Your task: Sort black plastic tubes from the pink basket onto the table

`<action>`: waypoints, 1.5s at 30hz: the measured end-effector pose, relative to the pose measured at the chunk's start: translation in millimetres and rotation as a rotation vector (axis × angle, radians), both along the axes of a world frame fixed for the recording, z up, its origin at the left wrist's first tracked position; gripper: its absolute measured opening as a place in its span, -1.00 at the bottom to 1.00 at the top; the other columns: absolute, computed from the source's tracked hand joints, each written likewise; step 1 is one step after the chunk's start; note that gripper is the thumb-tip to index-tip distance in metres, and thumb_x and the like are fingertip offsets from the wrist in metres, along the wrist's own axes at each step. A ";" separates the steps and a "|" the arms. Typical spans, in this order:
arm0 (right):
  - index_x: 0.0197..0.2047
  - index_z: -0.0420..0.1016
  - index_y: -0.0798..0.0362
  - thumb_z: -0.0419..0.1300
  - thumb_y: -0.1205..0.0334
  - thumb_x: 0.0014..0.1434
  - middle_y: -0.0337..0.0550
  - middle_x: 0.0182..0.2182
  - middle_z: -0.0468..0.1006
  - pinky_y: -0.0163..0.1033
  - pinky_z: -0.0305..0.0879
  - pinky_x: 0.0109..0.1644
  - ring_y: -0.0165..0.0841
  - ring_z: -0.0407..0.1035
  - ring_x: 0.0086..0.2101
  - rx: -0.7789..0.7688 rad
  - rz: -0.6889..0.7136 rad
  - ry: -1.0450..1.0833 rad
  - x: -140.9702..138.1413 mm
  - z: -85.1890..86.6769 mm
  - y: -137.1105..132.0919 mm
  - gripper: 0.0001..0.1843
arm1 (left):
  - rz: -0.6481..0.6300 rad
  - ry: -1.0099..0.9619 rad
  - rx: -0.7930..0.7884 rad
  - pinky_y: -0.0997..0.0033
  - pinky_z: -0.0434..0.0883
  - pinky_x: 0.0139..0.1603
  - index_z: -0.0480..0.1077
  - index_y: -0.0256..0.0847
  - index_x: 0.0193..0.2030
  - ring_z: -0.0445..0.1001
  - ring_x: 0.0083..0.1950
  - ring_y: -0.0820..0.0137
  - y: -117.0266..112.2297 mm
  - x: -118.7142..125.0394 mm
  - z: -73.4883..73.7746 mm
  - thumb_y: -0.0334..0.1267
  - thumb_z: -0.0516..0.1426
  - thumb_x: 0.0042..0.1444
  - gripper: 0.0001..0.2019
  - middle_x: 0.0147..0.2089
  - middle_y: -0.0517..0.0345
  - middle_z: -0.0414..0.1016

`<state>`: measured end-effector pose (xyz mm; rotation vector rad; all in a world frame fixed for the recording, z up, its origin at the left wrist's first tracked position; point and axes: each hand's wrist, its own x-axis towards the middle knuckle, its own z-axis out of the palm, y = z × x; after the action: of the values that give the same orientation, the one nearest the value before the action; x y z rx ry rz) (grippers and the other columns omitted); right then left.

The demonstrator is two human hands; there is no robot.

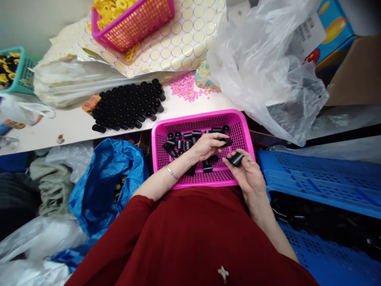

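Observation:
Over the pink basket (pixel 202 183), my left hand (pixel 206 145) reaches in from the left with its fingers closed on a black cylinder (pixel 227 142), partly hidden by the fingertips. At the basket's right side my right hand (pixel 250 174) pinches another black cylinder (pixel 237 159) between thumb and fingers. Several loose black cylinders (pixel 187 145) lie in the basket below my hands, some on their sides and some on end. On the white table behind, many more black cylinders (pixel 127 105) stand packed in rows.
Pink beads (pixel 186 85) lie scattered on the table. Behind them is a pink basket of yellow rings (pixel 133 24). Clear plastic bags (pixel 268 51) hang over the table edge at right. A blue bag (pixel 104 190) is at left, and blue crates (pixel 321 178) stand at right.

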<state>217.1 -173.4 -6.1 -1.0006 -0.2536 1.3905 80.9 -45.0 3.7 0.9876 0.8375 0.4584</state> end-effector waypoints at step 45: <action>-0.23 0.49 -0.08 0.54 0.05 -0.07 -0.32 -0.29 0.51 -0.21 0.49 -0.07 -0.43 0.46 -0.29 0.079 -0.305 -0.329 -19.1 -3.0 -1.7 -0.59 | 0.217 0.043 -0.354 0.59 0.37 -0.51 0.54 -0.45 -0.46 0.42 -0.60 0.59 -35.2 1.0 9.9 -0.74 0.15 -0.05 -0.79 -0.61 0.17 0.46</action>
<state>198.0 -175.1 -9.1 -1.1482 -0.3798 0.9313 81.9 -80.2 13.6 0.5841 1.0291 0.4549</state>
